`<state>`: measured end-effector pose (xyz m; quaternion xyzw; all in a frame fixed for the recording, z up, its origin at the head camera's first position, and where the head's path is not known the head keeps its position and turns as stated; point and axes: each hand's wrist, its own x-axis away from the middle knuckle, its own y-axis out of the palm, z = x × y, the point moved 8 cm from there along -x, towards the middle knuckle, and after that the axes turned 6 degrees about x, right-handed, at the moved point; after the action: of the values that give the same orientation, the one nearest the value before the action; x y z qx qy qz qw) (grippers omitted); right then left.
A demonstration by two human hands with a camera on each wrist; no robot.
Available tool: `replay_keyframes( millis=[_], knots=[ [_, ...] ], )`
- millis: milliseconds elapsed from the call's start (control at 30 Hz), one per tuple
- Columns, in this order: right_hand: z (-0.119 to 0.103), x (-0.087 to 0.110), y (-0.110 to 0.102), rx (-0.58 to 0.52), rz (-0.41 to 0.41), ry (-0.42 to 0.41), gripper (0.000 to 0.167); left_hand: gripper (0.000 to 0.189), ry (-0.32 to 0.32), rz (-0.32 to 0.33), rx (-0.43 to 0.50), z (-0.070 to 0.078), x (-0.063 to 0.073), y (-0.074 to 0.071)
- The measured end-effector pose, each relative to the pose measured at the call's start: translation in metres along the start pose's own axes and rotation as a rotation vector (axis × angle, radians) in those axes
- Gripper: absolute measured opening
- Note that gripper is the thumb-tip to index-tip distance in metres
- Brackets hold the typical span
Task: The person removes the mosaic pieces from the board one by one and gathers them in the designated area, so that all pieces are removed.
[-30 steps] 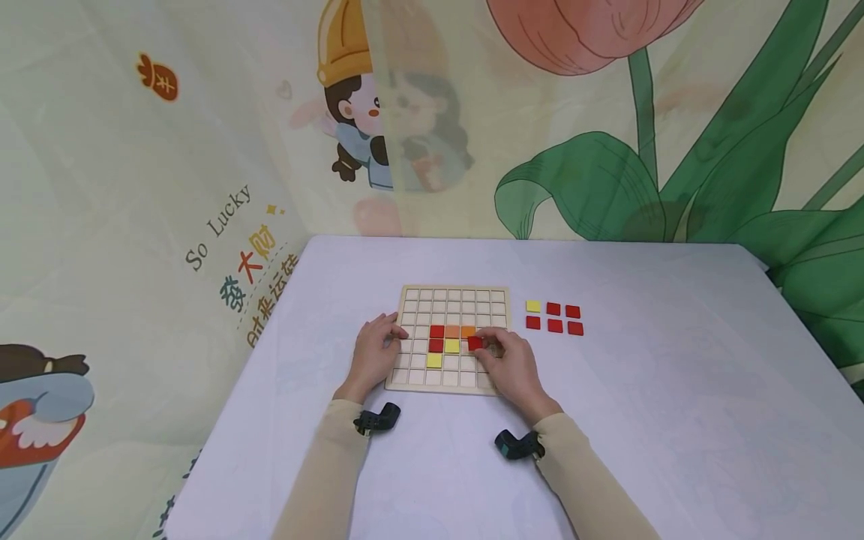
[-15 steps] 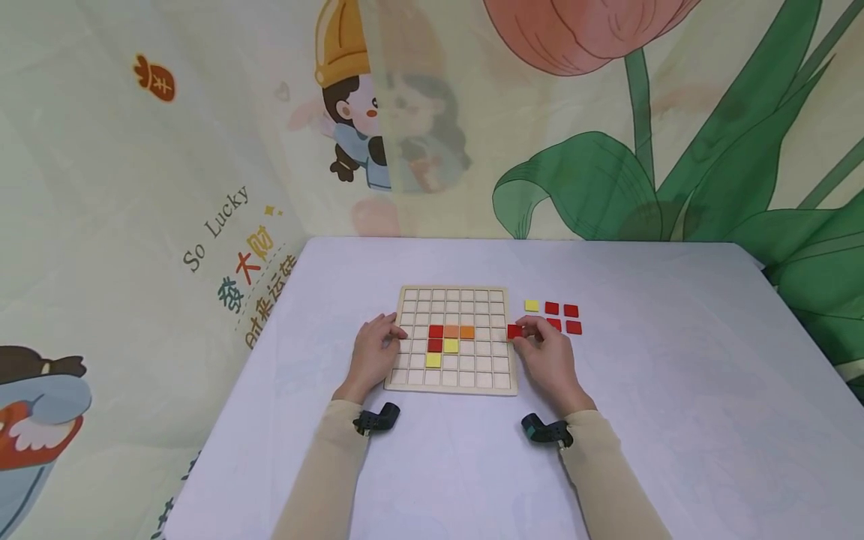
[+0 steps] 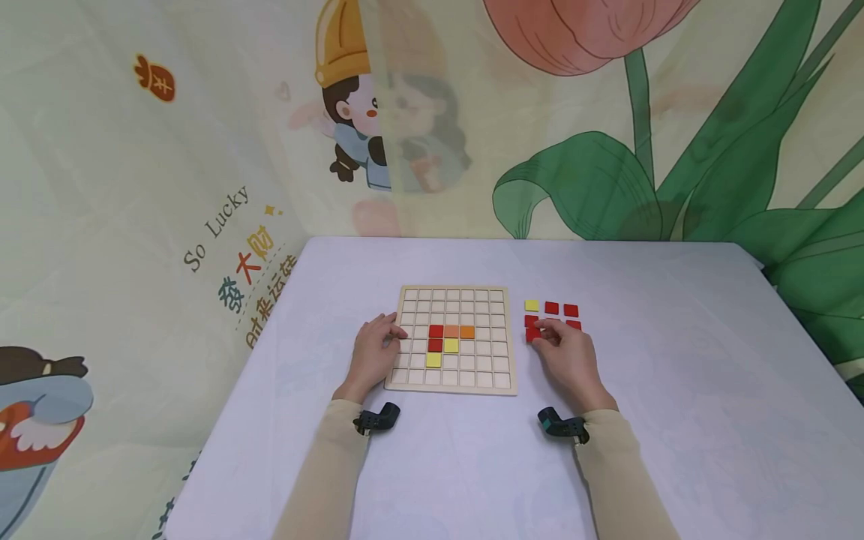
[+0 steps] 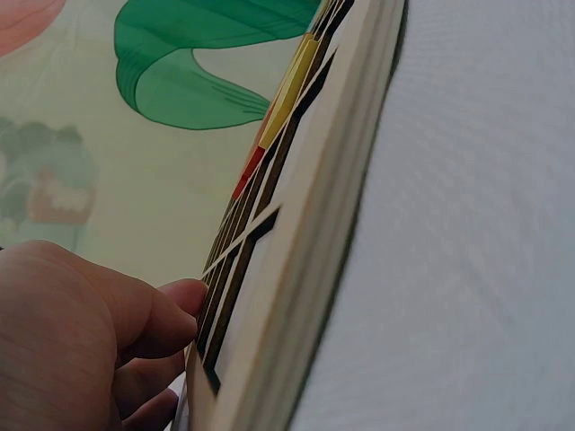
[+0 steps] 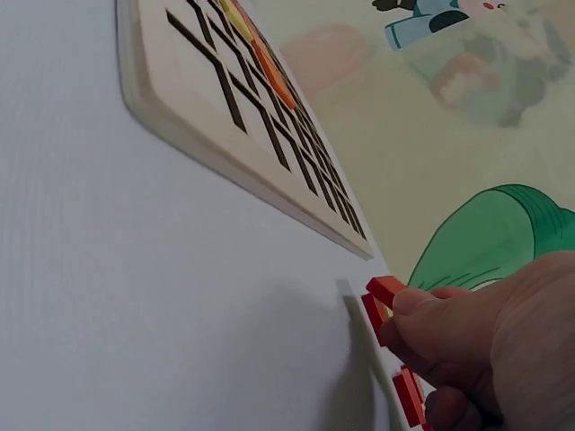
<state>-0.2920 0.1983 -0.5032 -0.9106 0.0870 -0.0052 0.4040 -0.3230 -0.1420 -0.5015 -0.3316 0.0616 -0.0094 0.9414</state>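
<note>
My right hand [image 3: 570, 360] pinches a red square tile [image 3: 532, 334] between thumb and fingers, just right of the wooden grid board [image 3: 451, 391]. In the right wrist view the held tile [image 5: 386, 288] is tilted, close to another red tile [image 5: 372, 320]. On the board lie a red tile [image 3: 436, 331], a light orange tile [image 3: 451, 331] and an orange tile [image 3: 467, 331] in one row. Below them are a second red tile [image 3: 435, 345] and two yellow tiles [image 3: 451, 346]. My left hand [image 3: 373, 352] rests at the board's left edge, fingertips touching it.
Right of the board, a yellow tile [image 3: 532, 305] and several red tiles [image 3: 571, 310] lie in two rows; my right fingers partly cover the nearer row. A white-covered table [image 3: 445, 465] carries everything. Behind it hangs a printed cloth [image 3: 574, 187].
My right hand, still pinching the red tile, has moved from over the board to the right, beside the loose tiles. The left hand has stayed at the board's edge.
</note>
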Motion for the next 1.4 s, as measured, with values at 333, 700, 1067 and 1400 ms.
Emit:
replay_keyframes(
  millis=[333,700,1067,1400],
  knots=[
    [0.0015,0.0018,0.0021,0.056,-0.056,0.028,0.032,0.017,0.0,-0.004,0.005,0.0007,0.0003,-0.0016],
    [0.002,0.0024,0.0045,0.084,-0.067,0.021,0.033,0.017,-0.007,0.0,0.0,0.0001,0.0011,-0.0008],
    [-0.0012,0.0051,0.0041,0.153,-0.091,-0.02,0.038,0.017,-0.007,0.001,-0.009,0.001,0.0011,-0.0018],
    [0.0015,0.0054,0.005,0.164,-0.095,-0.029,0.041,0.017,0.001,0.003,-0.007,-0.0006,0.0005,-0.0012]
  ],
)
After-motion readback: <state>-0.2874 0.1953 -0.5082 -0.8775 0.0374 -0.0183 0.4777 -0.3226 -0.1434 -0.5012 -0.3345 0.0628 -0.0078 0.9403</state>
